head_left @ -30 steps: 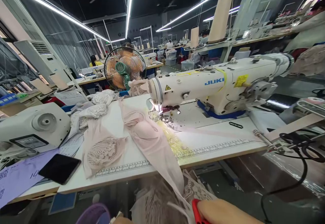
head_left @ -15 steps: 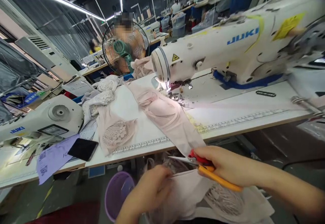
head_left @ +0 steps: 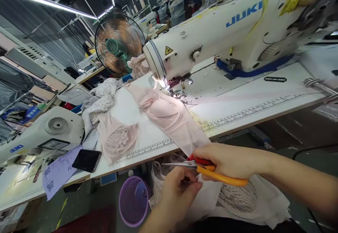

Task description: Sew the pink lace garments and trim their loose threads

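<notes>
My right hand (head_left: 227,161) is closed round red and orange thread snips (head_left: 208,171), blades pointing left. My left hand (head_left: 179,187) pinches the pale pink fabric (head_left: 169,115) just under the blade tips, below the table's front edge. That fabric runs up over the white table (head_left: 237,109) to the needle of a white JUKI sewing machine (head_left: 211,36). More pink and lace fabric (head_left: 237,197) lies in my lap.
A lace-cup piece (head_left: 118,139) and white lace pile (head_left: 102,99) lie left on the table. A black phone (head_left: 86,160), paper sheets and a second JUKI machine (head_left: 39,131) sit further left. A purple bin (head_left: 133,199) stands on the floor. A fan (head_left: 117,46) is behind.
The view has dropped from the room to my lap. Both hands came up into sight, the right with the snips, the left taking a pinch of the fabric at the blades.
</notes>
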### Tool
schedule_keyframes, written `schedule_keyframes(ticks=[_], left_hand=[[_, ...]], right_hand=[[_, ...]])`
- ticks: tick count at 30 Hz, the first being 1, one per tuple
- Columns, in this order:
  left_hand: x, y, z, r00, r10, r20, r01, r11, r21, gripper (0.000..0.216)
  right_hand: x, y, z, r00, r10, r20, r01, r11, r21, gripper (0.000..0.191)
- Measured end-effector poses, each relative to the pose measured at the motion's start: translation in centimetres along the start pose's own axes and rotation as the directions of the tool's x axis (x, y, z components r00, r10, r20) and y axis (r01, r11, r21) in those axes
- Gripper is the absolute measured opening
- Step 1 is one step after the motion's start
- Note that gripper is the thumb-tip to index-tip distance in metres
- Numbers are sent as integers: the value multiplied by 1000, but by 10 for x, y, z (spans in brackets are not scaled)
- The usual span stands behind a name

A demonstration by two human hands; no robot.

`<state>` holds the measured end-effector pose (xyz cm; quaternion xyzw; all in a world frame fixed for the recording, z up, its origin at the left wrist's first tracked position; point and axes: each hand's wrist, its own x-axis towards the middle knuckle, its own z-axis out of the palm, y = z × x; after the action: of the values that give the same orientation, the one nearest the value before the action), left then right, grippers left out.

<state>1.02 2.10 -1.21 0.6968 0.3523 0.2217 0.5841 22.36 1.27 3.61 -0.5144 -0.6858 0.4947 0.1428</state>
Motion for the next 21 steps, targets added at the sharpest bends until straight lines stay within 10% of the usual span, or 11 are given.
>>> schedule_keyframes(ticks=[7, 21], left_hand=[[4, 11, -9, 971, -224, 87, 240, 924, -297, 49], [5, 9, -11, 975, -216, 42, 218, 915, -339, 45]], right_hand=[[2, -6, -6, 999, 12, 41, -14, 998, 55, 17], [3, -18, -8, 1000, 6, 31, -5, 999, -35, 21]])
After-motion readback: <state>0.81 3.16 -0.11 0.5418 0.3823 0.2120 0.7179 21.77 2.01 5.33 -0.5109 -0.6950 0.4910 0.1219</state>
